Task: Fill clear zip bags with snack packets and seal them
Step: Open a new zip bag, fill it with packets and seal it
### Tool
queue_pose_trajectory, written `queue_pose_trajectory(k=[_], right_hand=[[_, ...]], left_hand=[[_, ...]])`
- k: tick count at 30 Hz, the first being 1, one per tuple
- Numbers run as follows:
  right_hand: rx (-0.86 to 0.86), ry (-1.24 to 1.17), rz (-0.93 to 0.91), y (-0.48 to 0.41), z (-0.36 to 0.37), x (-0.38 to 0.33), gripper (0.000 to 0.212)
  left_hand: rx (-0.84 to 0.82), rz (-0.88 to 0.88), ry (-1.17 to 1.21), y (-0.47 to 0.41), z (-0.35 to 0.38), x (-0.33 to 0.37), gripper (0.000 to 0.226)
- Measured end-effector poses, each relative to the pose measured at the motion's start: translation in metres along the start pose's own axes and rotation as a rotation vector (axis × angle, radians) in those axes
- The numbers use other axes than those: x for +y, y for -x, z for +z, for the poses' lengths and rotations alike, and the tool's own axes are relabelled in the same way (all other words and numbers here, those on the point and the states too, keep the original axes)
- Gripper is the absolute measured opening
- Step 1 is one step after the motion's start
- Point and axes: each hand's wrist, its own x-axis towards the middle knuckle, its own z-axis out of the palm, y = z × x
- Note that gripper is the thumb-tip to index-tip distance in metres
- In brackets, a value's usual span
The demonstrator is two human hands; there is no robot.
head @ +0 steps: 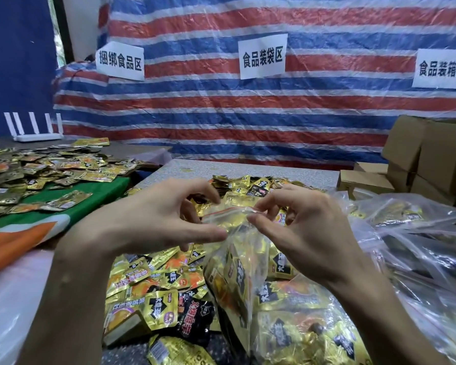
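While both hands work at chest height over the table [250,168], the zip bag [234,272] hangs between them, stuffed with gold and black packets. Left hand [153,222] has it at the mouth, thumb in front and curled fingers behind. Right hand [300,227] pinches the red zip strip [231,209] between thumb and forefinger, right up close to the left. Whether that strip is pressed closed along its length, I cannot tell.

Under the bag lies a heap of loose snack packets [153,285], spread across the table towards the far edge. Off to the right, filled bags [406,233] are piled up, with cardboard boxes [432,159] stacked behind them. To the left, more packets [37,175] cover a second surface, some lying on a green cloth [98,196], and a white router [34,130] stands at the back. Behind it all hangs a red, white and blue striped sheet [248,114] carrying three paper signs [262,56].
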Motion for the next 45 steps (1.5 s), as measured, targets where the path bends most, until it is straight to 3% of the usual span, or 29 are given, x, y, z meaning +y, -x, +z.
queue_pose_trajectory(k=[4, 7, 10, 15, 18, 27, 34, 41, 45], right_hand=[[-0.061, 0.007, 0.020, -0.001, 0.001, -0.001, 0.026], [-0.128, -0.049, 0.024, -0.002, -0.003, 0.000, 0.023], [-0.243, -0.082, 0.016, -0.003, -0.010, 0.001, 0.016], [-0.353, -0.005, 0.051, -0.005, -0.023, 0.007, 0.031], [-0.403, 0.088, 0.091, -0.006, -0.030, 0.012, 0.030], [-0.357, 0.144, 0.162, -0.010, -0.036, 0.021, 0.020], [-0.404, -0.140, 0.121, -0.011, -0.043, 0.029, 0.006], [-0.444, -0.258, 0.080, -0.009, -0.054, 0.033, 0.025], [-0.378, -0.438, 0.078, -0.008, -0.059, 0.029, 0.020]], left_hand=[[0.017, 0.010, -0.118, -0.005, 0.005, 0.000, 0.008], [0.021, 0.031, -0.105, -0.004, 0.001, -0.002, 0.009], [0.125, 0.166, -0.123, -0.002, -0.003, 0.000, 0.011], [0.213, 0.399, -0.103, 0.000, 0.002, 0.011, 0.010], [0.249, 0.449, -0.094, -0.002, 0.003, 0.012, 0.011], [0.172, 0.348, -0.015, 0.005, -0.014, -0.008, 0.021], [0.161, 0.268, 0.023, 0.010, -0.024, -0.019, 0.023], [0.124, 0.224, 0.103, 0.011, -0.027, -0.027, 0.021], [0.209, 0.291, 0.137, 0.015, -0.034, -0.029, 0.029]])
